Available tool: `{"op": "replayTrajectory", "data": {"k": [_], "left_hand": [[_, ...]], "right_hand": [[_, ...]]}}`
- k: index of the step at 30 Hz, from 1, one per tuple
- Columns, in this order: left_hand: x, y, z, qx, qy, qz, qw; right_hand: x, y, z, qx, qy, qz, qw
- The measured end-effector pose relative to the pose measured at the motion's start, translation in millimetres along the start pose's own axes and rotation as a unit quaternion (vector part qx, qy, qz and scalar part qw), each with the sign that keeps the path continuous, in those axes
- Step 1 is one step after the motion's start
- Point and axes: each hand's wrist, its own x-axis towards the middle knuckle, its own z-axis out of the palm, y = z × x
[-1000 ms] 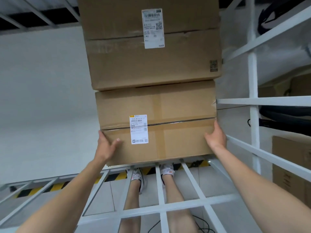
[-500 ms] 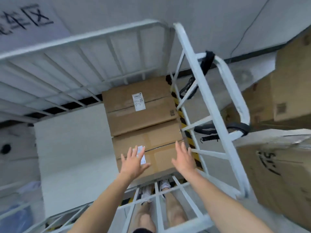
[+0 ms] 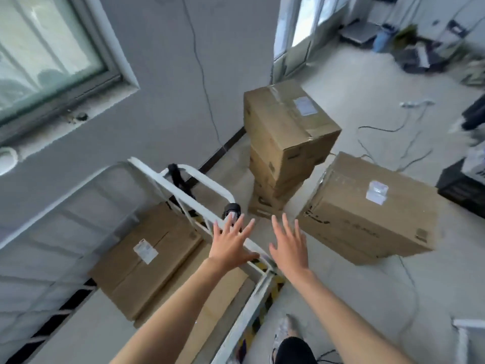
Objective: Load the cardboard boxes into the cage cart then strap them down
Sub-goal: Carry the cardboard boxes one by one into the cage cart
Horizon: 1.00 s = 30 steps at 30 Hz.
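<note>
Left hand (image 3: 231, 244) and right hand (image 3: 290, 249) hover spread, cardboard box (image 3: 367, 214) just beyond.

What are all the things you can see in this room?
cage cart: one, white, left of the middle.
boxes in the cart: two, brown, lying inside; one has a white label.
stacked boxes: at least three, brown, on the floor past the cart.
big box: one, brown, on the floor, right.
straps: two, black, on the cart's handle.
windows: two, pale, in the grey walls.
cables: several, black and white, far floor.
crate: one, black, right edge.
striped tape: one strip, yellow and black, floor beside the cart.
left hand: open, above the cart's rail.
right hand: open, holding nothing.
</note>
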Motion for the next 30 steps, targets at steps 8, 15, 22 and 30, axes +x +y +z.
{"op": "replayTrajectory", "data": {"k": [8,15,22,30], "left_hand": [[138,242,-26,0.036,-0.041,0.17,0.984],[209,385,-12,0.074,-0.053,0.221,0.971],[275,442,0,0.066,-0.073,0.228,0.969],[376,443,52,0.038,-0.164,0.186,0.968]], "right_hand": [[-33,252,-66,0.077,0.061,0.24,0.966],[-51,397,-79,0.114,0.06,0.332,0.934],[-11,463,-68,0.141,0.018,0.35,0.926],[88,530,-40,0.152,-0.057,0.355,0.921]]}}
